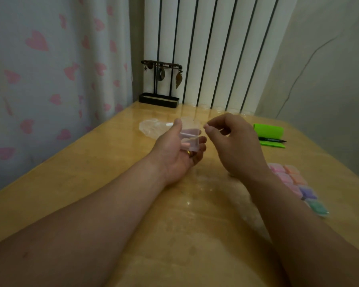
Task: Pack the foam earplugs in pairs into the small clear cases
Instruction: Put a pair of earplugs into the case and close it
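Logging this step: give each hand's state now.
Left hand: holds case.
Right hand: fingertips pinched by case edge; holding what, cannot be told.

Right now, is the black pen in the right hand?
No, the pen lies on the green pad on the table, apart from the right hand.

Single head-worn view — looking forward and down (close) over the table [75, 183].
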A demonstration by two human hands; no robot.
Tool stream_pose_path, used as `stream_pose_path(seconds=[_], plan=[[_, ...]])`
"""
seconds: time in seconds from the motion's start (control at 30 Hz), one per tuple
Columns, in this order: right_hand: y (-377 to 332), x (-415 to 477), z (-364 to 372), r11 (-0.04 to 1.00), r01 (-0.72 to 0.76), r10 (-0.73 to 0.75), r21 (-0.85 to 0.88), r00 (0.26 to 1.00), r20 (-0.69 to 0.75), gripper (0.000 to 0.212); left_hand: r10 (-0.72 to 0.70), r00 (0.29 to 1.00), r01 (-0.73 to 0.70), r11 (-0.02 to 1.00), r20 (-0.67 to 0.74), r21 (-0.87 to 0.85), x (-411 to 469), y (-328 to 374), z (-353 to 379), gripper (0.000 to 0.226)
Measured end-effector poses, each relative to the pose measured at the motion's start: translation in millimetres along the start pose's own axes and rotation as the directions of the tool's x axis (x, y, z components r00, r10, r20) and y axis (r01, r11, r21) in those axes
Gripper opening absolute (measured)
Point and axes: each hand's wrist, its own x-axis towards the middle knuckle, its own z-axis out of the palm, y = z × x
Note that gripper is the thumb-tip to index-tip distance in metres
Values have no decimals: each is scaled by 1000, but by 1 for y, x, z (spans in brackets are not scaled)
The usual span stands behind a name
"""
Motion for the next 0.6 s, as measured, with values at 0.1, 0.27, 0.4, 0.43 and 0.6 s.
stream_pose_path(seconds=[0.1, 0.27, 0.4, 0.43, 0.6], plan=[[-4, -4, 5, 998, 41, -37, -55, 997, 74, 10, 7, 1000, -7, 1000, 18, 4, -1, -4, 2, 57], [-3, -7, 9, 987, 77, -55, -142, 987, 152, 14, 11, 1000, -12, 1000, 29, 15, 1, -7, 1, 60], [-4, -8, 8, 985, 81, -58, -150, 987, 150, 17, 11, 999, -12, 1000, 36, 29, 2, -6, 0, 59], [-4, -8, 9, 984, 86, -63, -153, 986, 152, 18, 8, 999, -10, 999, 36, 35, 2, -6, 0, 59], [-3, -9, 11, 984, 91, -65, -155, 984, 165, 19, 4, 1000, -4, 1000, 20, 29, -1, -4, -1, 57]])
